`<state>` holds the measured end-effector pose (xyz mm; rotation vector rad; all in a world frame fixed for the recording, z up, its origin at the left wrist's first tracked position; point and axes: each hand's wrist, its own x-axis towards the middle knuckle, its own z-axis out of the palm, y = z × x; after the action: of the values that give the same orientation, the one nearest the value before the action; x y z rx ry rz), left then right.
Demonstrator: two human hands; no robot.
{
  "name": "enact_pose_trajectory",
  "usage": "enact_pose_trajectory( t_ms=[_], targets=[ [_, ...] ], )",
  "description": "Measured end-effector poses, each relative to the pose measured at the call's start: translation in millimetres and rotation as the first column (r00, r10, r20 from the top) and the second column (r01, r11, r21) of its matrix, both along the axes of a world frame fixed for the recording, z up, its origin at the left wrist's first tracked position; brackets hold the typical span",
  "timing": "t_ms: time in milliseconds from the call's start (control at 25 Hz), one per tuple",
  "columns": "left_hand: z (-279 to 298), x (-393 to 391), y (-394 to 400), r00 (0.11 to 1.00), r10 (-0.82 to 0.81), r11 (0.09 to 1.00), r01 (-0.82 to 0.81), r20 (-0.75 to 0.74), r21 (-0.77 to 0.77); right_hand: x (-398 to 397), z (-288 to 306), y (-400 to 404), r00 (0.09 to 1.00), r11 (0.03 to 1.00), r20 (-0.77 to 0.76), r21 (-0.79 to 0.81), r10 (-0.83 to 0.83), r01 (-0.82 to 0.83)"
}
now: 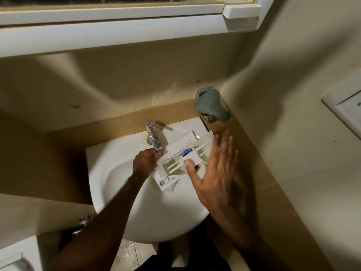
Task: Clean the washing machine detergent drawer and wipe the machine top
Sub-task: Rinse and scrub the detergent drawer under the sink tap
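Observation:
A white plastic detergent drawer (181, 153) with a blue insert lies tilted across the white sink (121, 173), its front panel toward me. My left hand (146, 159) grips the drawer's left side just below the chrome tap (153, 136). My right hand (214, 173) is spread flat with fingers apart; its thumb rests on the drawer's right part and the fingers reach past the drawer's right edge. No water flow is visible from the tap.
A green cloth (212, 105) hangs over a chrome wall holder at the back right corner. A white cabinet (117, 32) overhangs the sink. Beige walls close in on both sides; tiled floor shows below the basin.

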<state>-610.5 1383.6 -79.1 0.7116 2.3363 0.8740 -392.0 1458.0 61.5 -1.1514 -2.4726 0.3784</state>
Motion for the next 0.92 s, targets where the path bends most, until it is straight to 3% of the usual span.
enact_pose_trajectory(
  t_ms=[80,120,200,320,400,560,680,760,920],
  targets=[
    [2.8,-6.2,2.5,0.998,-0.04,0.999,0.04,0.041,-0.009,4.1,8.6,12.4,0.921,0.9,0.21,0.23,0.327,-0.371],
    [3.3,-8.9,2.7,0.997,-0.057,0.998,0.057,0.052,-0.015,4.2,8.1,21.1,0.869,0.846,0.312,0.258,0.384,-0.466],
    [5.9,-10.3,3.2,0.994,-0.085,0.996,0.086,0.066,-0.02,0.8,4.6,39.2,0.807,0.787,0.446,0.294,0.388,-0.541],
    [6.6,-6.8,3.0,0.988,-0.107,0.993,0.113,0.11,-0.046,-4.0,-3.8,63.6,0.761,0.711,0.481,0.334,0.436,-0.619],
    [4.9,-5.3,-0.9,0.986,-0.078,0.996,0.081,0.146,-0.019,-1.5,-11.5,76.6,0.773,0.727,0.425,0.309,0.472,-0.613],
    [3.6,0.1,-19.3,0.891,0.085,0.953,-0.203,0.445,0.225,7.8,-16.9,80.8,0.864,0.804,0.218,0.317,0.455,-0.503],
    [5.9,8.4,-22.9,0.822,0.136,0.933,-0.294,0.552,0.208,7.5,-13.4,77.4,0.891,0.836,0.175,0.31,0.419,-0.454],
    [6.2,10.0,-18.2,0.828,0.145,0.945,-0.277,0.542,0.171,4.7,-14.0,77.1,0.908,0.856,0.181,0.304,0.378,-0.418],
    [5.0,9.9,-2.0,0.949,0.196,0.966,-0.23,0.245,0.119,4.4,-19.2,78.1,0.917,0.871,0.216,0.301,0.334,-0.388]
  ],
)
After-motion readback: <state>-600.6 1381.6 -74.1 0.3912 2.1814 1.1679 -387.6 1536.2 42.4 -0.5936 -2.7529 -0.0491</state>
